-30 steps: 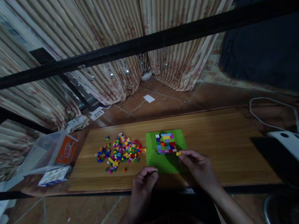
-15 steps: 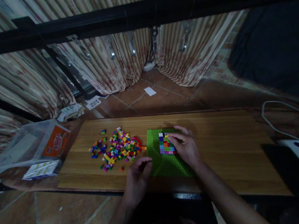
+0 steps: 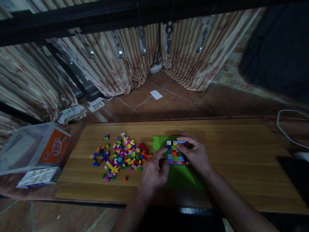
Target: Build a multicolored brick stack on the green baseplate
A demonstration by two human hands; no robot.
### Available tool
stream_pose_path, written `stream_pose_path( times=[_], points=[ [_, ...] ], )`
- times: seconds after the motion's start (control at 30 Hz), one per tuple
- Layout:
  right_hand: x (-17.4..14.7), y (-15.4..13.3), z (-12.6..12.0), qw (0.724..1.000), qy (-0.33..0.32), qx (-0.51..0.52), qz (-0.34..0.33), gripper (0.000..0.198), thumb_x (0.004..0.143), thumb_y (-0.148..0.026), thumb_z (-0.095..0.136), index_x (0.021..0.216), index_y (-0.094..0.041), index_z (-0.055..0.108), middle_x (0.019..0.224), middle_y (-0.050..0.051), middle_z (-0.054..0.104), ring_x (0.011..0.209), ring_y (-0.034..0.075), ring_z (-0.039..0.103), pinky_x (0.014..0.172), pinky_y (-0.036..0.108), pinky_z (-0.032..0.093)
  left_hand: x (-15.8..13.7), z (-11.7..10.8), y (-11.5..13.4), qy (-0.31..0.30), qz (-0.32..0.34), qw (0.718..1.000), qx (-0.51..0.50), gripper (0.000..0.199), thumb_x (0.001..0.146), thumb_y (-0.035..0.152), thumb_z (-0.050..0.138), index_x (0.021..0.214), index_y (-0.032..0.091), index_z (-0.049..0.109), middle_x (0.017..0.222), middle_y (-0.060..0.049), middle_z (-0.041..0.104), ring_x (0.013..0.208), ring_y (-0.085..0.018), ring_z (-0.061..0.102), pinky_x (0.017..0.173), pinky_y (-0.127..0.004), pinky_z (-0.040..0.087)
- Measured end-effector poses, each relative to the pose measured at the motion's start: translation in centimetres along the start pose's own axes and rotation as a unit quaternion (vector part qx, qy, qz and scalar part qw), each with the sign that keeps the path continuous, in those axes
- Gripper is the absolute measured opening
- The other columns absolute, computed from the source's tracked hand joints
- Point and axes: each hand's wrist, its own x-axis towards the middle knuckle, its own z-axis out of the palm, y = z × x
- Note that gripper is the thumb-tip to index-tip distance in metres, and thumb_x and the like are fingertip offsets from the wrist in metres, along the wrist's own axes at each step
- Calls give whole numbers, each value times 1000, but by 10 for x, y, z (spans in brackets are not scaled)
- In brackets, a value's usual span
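Observation:
A block of small building bricks in mixed colours stands on a green studded baseplate. At its upper right edge my right hand has thumb and fingers closed around what looks like a light blue brick. My left hand is over the baseplate's left side, index finger stretched toward the block's left edge and apart from the thumb. No brick shows in it; whether the fingertip touches the block I cannot tell. The right hand hides part of the block's right side.
Loose bricks lie in a pile left of the baseplate on the wooden table. A clear plastic bin with an orange label and a white box are at the left. A dark flat object and a white cable are at the right.
My left hand has moved right and forward, from the baseplate's edge to beside the brick block. My right hand stays at the block, where a light blue piece now shows by its fingertips.

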Motion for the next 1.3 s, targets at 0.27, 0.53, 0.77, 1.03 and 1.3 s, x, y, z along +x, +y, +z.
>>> stream_pose_path(
  times=[0.27,0.53,0.77,1.03,1.3],
  points=[
    [5,-4,1,999,-20,7,47,36,72,-45,70,99,-22,73,117,8,67,108,25,61,91,40,48,-15,-2,-12,3,-18,1000,0,37,83,19,50,118,20,62,82,-4,67,73,-15,61,71,-27,48],
    [7,-9,4,993,-54,-14,102,38,69,-51,70,89,-19,75,83,6,74,70,19,65,63,31,51,-29,-13,-10,-13,-33,999,-34,28,83,17,50,106,20,66,94,-5,68,83,-16,62,77,-27,49],
    [11,-12,1,990,-60,-12,124,36,65,-48,74,85,-19,77,81,5,75,69,19,66,64,31,52,-39,-13,-23,-27,-68,996,-46,25,85,21,51,104,18,66,102,-8,69,93,-19,64,83,-29,50],
    [14,-11,0,991,-72,-20,109,31,66,-46,74,83,-20,77,82,4,75,73,20,67,68,32,51,-40,-12,-27,-23,-56,997,-37,23,86,22,50,99,18,68,93,-7,70,85,-18,64,81,-30,50],
    [16,-11,-2,990,-107,-30,87,36,65,-50,73,84,-20,76,77,3,74,69,18,65,66,31,49,-45,-12,-32,-10,-64,995,-75,21,86,29,54,95,17,69,90,-7,69,84,-18,63,77,-28,49]
  ],
)
